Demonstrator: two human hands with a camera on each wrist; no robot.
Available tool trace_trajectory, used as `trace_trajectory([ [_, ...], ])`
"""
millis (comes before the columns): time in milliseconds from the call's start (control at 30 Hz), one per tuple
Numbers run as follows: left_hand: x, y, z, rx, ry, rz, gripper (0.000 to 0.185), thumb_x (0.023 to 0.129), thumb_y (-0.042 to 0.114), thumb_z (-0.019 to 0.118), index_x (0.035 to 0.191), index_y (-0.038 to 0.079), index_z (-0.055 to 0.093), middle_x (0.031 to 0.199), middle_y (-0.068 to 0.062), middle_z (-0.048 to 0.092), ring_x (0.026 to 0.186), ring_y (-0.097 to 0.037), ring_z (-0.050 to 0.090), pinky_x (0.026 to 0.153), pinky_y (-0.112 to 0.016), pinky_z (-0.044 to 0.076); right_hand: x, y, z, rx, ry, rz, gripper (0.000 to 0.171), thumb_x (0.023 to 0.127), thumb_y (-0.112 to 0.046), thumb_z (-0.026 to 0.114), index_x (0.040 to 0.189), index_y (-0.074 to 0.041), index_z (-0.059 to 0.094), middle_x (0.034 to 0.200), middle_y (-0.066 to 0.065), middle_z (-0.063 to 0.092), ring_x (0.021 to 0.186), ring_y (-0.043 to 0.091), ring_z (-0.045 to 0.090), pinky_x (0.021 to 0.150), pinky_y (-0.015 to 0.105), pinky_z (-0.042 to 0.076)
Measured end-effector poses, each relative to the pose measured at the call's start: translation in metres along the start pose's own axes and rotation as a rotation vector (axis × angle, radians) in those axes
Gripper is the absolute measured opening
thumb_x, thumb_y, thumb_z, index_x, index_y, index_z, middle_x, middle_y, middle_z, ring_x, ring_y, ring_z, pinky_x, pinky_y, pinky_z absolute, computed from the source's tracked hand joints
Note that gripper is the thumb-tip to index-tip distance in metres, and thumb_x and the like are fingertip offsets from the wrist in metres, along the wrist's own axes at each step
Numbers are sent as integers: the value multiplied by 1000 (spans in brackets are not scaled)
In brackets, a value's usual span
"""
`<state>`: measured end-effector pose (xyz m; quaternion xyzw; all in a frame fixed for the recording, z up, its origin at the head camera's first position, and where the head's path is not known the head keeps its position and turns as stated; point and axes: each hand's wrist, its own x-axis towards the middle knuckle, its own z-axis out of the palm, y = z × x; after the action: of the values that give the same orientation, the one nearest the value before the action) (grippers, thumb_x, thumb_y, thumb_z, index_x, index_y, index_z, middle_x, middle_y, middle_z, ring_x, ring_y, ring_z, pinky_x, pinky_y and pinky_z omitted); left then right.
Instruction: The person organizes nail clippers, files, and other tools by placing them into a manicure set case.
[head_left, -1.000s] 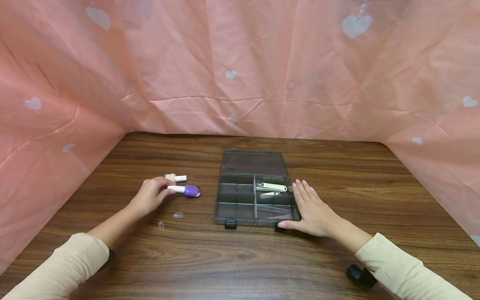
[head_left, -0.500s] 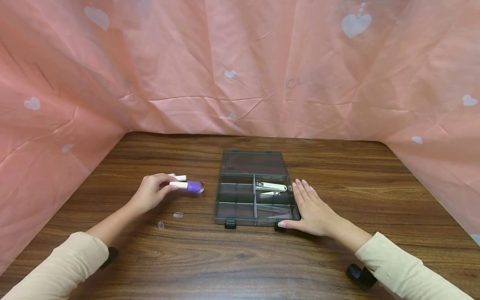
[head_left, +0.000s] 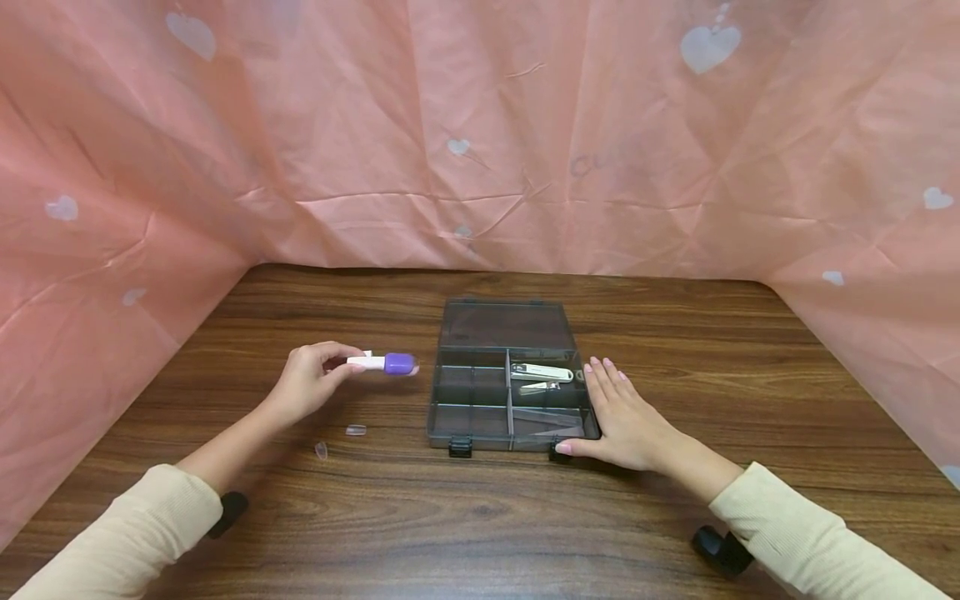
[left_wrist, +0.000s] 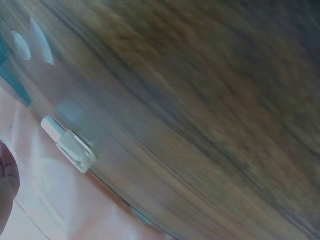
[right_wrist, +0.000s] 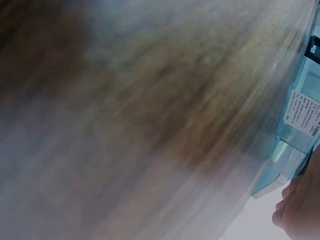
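Note:
My left hand [head_left: 341, 367] pinches the white cap of a small purple bottle [head_left: 397, 363] and holds it sideways just above the wooden table [head_left: 480, 517], left of an open grey organizer box [head_left: 472, 421]. Two nail clippers [head_left: 542, 373] lie in the box's right compartments. My right hand [head_left: 618, 408] lies flat with straight fingers against the box's right side. In the right wrist view the box corner [right_wrist: 295, 145] is visible beside that hand's fingers [right_wrist: 300, 210]. A beige bottle with a white cap [left_wrist: 70, 145] lies on the table in the left wrist view.
Two clear nail tips [head_left: 356, 430] [head_left: 322, 451] lie on the table below my left hand. Pink cloth with white hearts [head_left: 480, 133] walls in the back and both sides. The box's lid [head_left: 506, 325] lies open toward the back.
My left hand has lifted the purple bottle off the table and carried it a little right, toward the box. My right hand and the box have stayed put.

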<state>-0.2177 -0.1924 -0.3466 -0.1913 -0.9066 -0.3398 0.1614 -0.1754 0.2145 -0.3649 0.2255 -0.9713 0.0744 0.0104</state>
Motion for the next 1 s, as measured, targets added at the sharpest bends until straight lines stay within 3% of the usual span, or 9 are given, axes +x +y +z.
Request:
trace_trajectory([
  [333, 2, 21, 15, -81, -19, 0, 14, 78, 2, 70, 90, -4, 69, 82, -16, 70, 59, -5, 45, 51, -18, 40, 0, 0, 0, -4, -7, 4, 111, 75, -67, 58, 140, 16, 21, 147, 34, 19, 138, 47, 15, 112, 56, 19],
  [667, 10, 33, 31, -108, -19, 2, 15, 78, 3, 71, 91, -4, 69, 85, -16, 70, 65, -9, 54, 62, -17, 45, 0, -2, -2, -5, -11, 10, 111, 75, -67, 58, 140, 15, 21, 147, 35, 19, 138, 47, 15, 112, 56, 19],
  [700, 10, 33, 32, -112, -21, 4, 15, 78, 3, 71, 91, -5, 69, 85, -16, 70, 67, -10, 54, 57, -17, 46, 0, -2, -3, -3, -12, 10, 111, 75, -67, 58, 140, 15, 21, 147, 34, 19, 138, 47, 15, 112, 56, 19],
  [1000, 19, 37, 49, -115, -6, 29, 15, 77, 6, 72, 89, -3, 70, 83, -14, 70, 66, -11, 53, 57, -18, 44, -1, -3, -3, 4, -15, 10, 111, 75, -67, 58, 140, 16, 21, 147, 34, 19, 138, 47, 15, 112, 55, 18],
])
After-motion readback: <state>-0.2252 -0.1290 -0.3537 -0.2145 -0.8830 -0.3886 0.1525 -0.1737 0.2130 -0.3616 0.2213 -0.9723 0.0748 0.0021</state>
